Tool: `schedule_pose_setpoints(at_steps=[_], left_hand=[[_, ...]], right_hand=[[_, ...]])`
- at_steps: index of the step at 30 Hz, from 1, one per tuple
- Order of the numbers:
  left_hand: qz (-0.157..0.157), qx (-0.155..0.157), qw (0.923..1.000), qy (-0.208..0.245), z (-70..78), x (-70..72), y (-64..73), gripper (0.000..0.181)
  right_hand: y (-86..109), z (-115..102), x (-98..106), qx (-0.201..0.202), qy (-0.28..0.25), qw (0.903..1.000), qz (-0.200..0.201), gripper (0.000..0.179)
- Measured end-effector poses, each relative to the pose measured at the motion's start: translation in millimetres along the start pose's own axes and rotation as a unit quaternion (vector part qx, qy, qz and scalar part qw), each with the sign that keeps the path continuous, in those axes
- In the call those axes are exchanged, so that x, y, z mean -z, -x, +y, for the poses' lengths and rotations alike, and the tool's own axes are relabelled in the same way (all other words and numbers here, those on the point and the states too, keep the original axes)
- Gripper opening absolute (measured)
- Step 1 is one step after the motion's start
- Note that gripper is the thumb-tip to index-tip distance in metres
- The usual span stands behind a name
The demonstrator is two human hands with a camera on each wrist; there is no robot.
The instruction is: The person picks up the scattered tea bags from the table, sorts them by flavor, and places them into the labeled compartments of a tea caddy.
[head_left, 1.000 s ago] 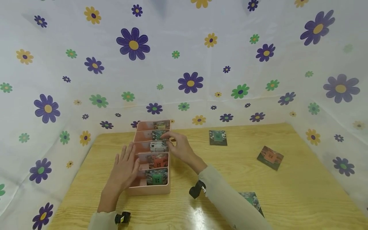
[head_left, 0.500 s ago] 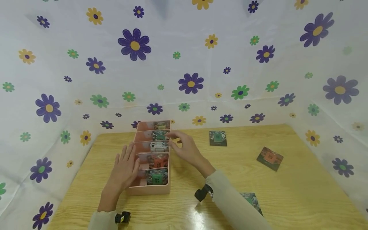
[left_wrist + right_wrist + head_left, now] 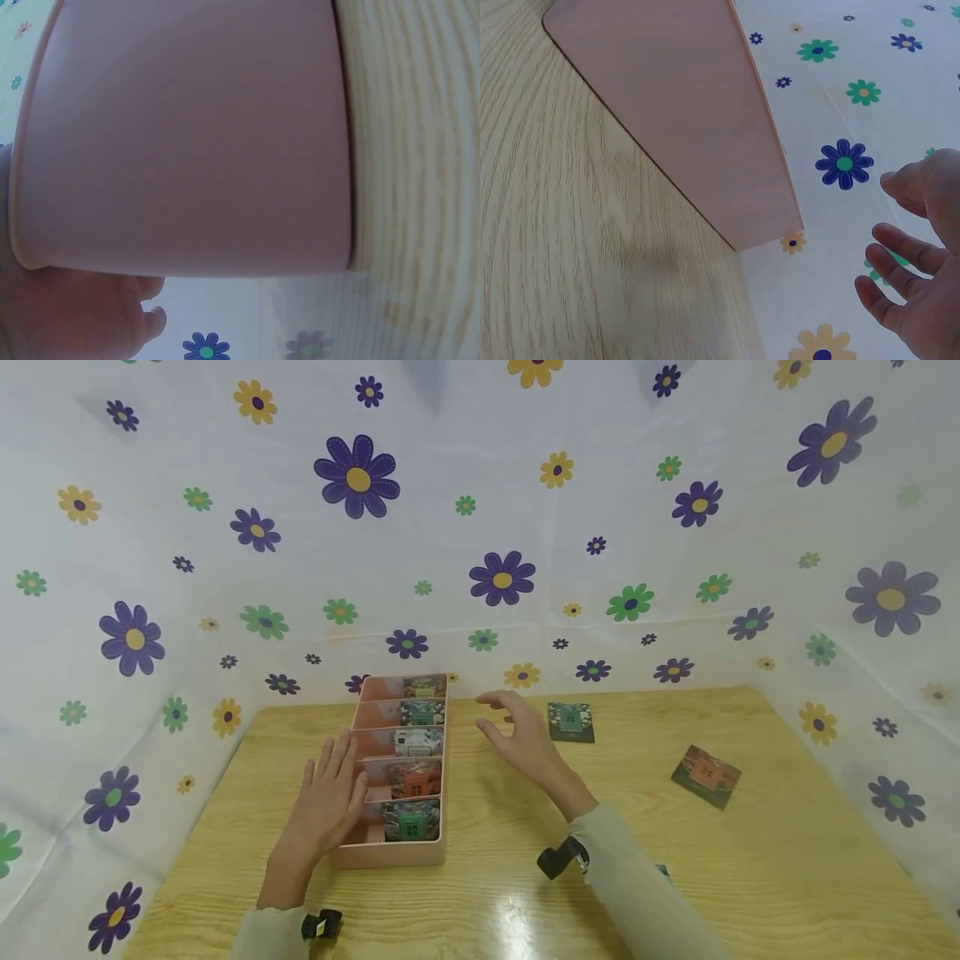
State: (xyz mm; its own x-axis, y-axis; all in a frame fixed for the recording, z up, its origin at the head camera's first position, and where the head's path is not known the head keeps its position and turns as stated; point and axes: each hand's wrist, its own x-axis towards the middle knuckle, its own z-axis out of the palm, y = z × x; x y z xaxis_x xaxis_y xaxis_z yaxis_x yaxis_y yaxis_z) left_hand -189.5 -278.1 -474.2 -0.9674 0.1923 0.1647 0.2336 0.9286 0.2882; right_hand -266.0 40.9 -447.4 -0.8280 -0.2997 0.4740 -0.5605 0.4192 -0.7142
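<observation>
Your right hand (image 3: 525, 739) has come away from the pink divided box (image 3: 397, 852). A second ago its fingertips were at the second slot from the far end, on the card with the green house; now the hand hovers off the box's right wall, fingers spread and relaxed, holding nothing. That card (image 3: 422, 713) stands in its slot, so the placement looks finished and your hand is free for the next one.

Your left hand (image 3: 326, 802) has not shifted: it lies flat against the box's left wall, fingers straight, steadying it and gripping nothing. The left wrist view shows only that pink wall (image 3: 187, 135) filling the frame, with fingers (image 3: 154, 322) at its edge.

All five slots now show a card, the far one (image 3: 424, 687) down to the near one with a green house (image 3: 408, 821).

Three loose cards remain on the wooden table (image 3: 787, 860), all on the side of your open right hand. The dark one with a green house (image 3: 571, 722) lies just beyond its fingertips and is the nearest. The one with an orange house (image 3: 706, 775) sits well off to the right. A third (image 3: 663, 870) is almost hidden behind your right sleeve.
</observation>
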Motion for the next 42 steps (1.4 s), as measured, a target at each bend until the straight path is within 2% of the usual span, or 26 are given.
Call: schedule_pose_setpoints(at_steps=[10,17,31,42], left_hand=[[-0.002,0.0,1.0,0.009,1.9,1.7,-0.5,0.063],[0.0,0.003,1.0,0.0,0.9,3.6,0.5,0.063],[-0.002,0.005,1.0,0.001,3.5,2.4,3.0,0.063],[0.006,-0.001,1.0,0.002,0.2,-1.1,1.5,0.064]], right_hand=[[4.4,11.0,19.3,-0.005,0.038,0.9989,0.026,0.034],[4.6,21.9,29.8,-0.011,0.07,0.9969,0.034,0.038],[9.3,55.6,52.8,-0.069,0.13,0.9886,0.031,0.044],[10.4,77.4,64.9,-0.116,0.118,0.9852,0.044,0.047]])
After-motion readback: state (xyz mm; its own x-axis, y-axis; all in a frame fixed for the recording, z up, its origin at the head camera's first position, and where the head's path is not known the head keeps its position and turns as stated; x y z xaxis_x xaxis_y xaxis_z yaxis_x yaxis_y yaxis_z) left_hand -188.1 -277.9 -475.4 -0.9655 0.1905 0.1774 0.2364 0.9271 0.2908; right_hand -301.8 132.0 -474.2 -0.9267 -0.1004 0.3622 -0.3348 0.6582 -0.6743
